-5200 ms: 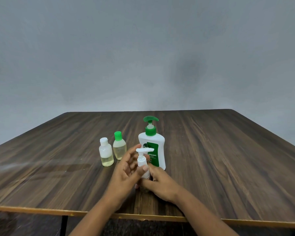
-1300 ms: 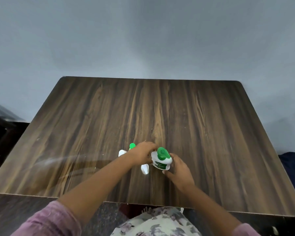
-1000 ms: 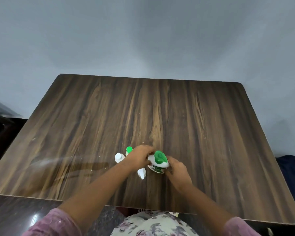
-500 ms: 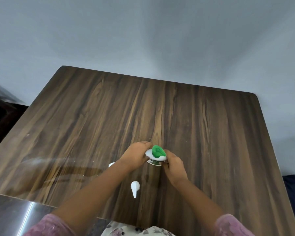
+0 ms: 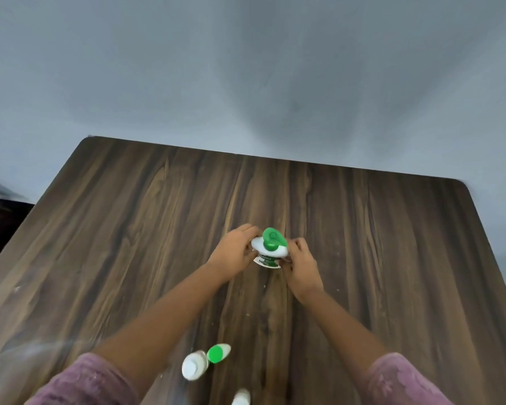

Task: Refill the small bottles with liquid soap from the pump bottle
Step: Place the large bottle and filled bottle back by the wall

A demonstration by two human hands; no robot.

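- The pump bottle (image 5: 270, 255) stands upright on the dark wood-grain desk (image 5: 129, 244), about midway across it. Seen from above, it has a white body and a green pump head (image 5: 272, 239).
- A green-and-white label shows on the side of the pump bottle facing the person. Its print is too blurred to read.
- The left hand (image 5: 234, 254) lies against the left side of the pump bottle. Its fingers (image 5: 247, 230) are curled round the bottle's shoulder and reach toward the far side.
- The right hand (image 5: 301, 264) lies against the right side of the pump bottle. Its fingers (image 5: 298, 245) are bent round the body just below the pump head.
- Both sets of fingers are drawn in narrow and grip the pump bottle between them.
- Two small bottles stand well nearer the person than the pump bottle and a little to its left. The white-capped bottle (image 5: 195, 366) and the green-capped bottle (image 5: 218, 352) stand just beside each other. Blur hides whether they touch.
- A third white bottle top (image 5: 241, 399) lies nearer still than the pump bottle and is mostly cut off by the bottom edge.
- Both forearms run from purple sleeves (image 5: 82, 381) up to the pump bottle.
- A plain grey wall (image 5: 246, 83) rises beyond the pump bottle, past the desk's far edge.
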